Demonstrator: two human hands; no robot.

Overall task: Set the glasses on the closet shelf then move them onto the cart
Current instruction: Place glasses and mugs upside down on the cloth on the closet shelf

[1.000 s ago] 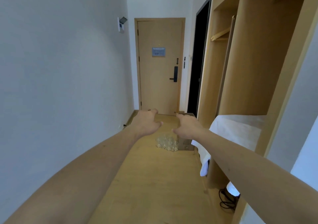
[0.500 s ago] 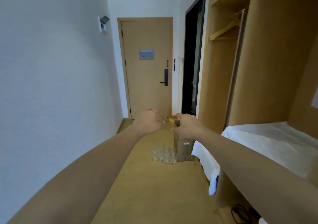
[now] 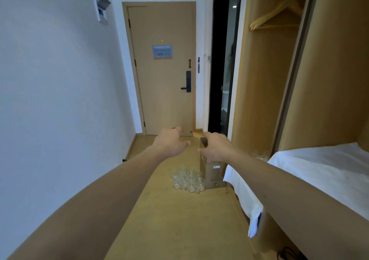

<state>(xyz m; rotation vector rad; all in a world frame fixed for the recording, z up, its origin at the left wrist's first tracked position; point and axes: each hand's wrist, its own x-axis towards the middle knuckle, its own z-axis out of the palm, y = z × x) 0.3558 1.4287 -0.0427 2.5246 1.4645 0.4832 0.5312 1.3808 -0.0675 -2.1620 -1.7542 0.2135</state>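
Several clear glasses point(image 3: 187, 180) stand clustered on the wooden floor ahead, beside a tall cardboard box point(image 3: 212, 175). Both my arms are stretched forward at chest height, well above and short of the glasses. My left hand point(image 3: 169, 142) holds nothing, its fingers loosely curved. My right hand point(image 3: 216, 147) is likewise empty, fingers relaxed, and overlaps the top of the box in view. The closet point(image 3: 267, 92) opens on the right, with a shelf covered in white cloth point(image 3: 319, 166). A few more glasses point(image 3: 261, 154) show faintly at the shelf's far end. No cart is in view.
A narrow hallway runs to a closed wooden door point(image 3: 165, 70) with a dark handle. A dark open doorway point(image 3: 221, 64) lies right of it. A white wall point(image 3: 60, 100) bounds the left side. Wooden hangers point(image 3: 273, 16) hang in the closet. Cables point(image 3: 287, 252) lie on the floor at lower right.
I have moved forward along the hallway; the glasses, box and door appear nearer, and the cloth-covered shelf has slid closer on the right. Both hands stay outstretched and empty.
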